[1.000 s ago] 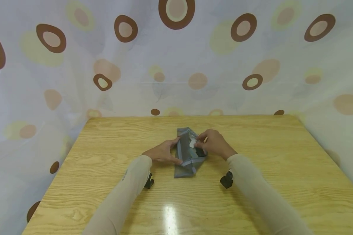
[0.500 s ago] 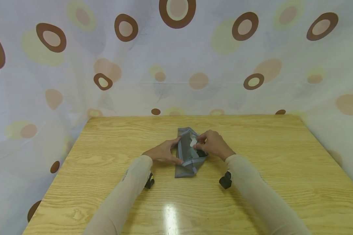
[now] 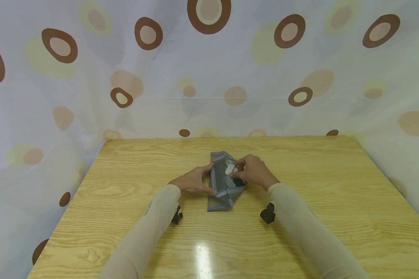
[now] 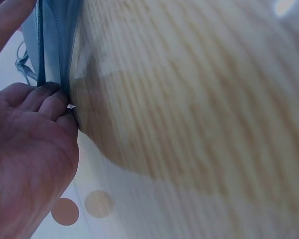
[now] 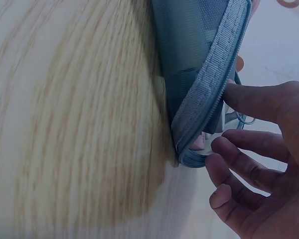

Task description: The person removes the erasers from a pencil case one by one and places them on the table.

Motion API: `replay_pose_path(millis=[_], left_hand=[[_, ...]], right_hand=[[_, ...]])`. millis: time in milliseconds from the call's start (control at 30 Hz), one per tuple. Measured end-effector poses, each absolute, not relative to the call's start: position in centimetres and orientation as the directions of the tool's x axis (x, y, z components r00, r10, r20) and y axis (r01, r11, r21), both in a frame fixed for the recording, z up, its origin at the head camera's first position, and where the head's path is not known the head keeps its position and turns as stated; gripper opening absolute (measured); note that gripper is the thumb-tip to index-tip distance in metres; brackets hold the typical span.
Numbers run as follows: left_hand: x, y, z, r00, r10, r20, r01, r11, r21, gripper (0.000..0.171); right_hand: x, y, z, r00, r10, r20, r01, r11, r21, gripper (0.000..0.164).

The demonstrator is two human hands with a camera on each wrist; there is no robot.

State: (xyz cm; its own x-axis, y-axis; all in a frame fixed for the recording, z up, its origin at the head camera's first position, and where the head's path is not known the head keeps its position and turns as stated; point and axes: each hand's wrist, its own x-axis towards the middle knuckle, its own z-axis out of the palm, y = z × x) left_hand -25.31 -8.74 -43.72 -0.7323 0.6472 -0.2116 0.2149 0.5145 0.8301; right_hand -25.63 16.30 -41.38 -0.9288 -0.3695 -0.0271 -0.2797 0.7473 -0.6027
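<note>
A grey-blue mesh zip pouch (image 3: 219, 174) lies on the table, its zipped mouth gaping to the right. My left hand (image 3: 193, 180) holds the pouch's left side, thumb at the near end and fingers at the far end. In the left wrist view, curled fingers (image 4: 50, 99) touch the blue fabric. At the mouth, my right hand (image 3: 256, 170) pinches a small white object (image 3: 230, 169) between thumb and fingertips; its kind is unclear. Seen from the right wrist, the thumb (image 5: 249, 99) lies by the zip edge (image 5: 212, 82), and a pinkish item (image 5: 199, 142) shows inside.
The pouch rests on a light wood-grain table (image 3: 125, 162). Behind and beside it hangs a pale curtain (image 3: 209, 112) with brown and beige ovals. A thin cord loop (image 4: 24, 64) hangs at the pouch's end.
The white object in my right fingers has tilted slightly within the pouch mouth, and that hand has shifted a little. My left hand and the pouch stay nearly still.
</note>
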Motion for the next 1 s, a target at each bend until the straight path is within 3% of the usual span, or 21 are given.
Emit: replay_pose_path(millis=[333,467,1000], left_hand=[[-25.62,-8.79,-44.10,-0.733,0.651,-0.199,0.234,0.515,0.825,0.110],[-25.68,-8.82,-44.14,-0.732,0.649,-0.205,0.237,0.525,0.817,0.110],[-25.65,-8.90,-43.82,-0.725,0.655,-0.213,0.230,0.523,0.821,0.109]], right_hand=[[-25.93,16.40,-41.29,-0.918,-0.388,-0.078,-0.261,0.742,-0.618,0.023],[-25.98,16.39,-41.28,-0.912,-0.399,-0.095,-0.255,0.733,-0.631,0.034],[-26.19,16.57,-41.67,-0.904,-0.418,-0.086,-0.260,0.700,-0.666,0.041]])
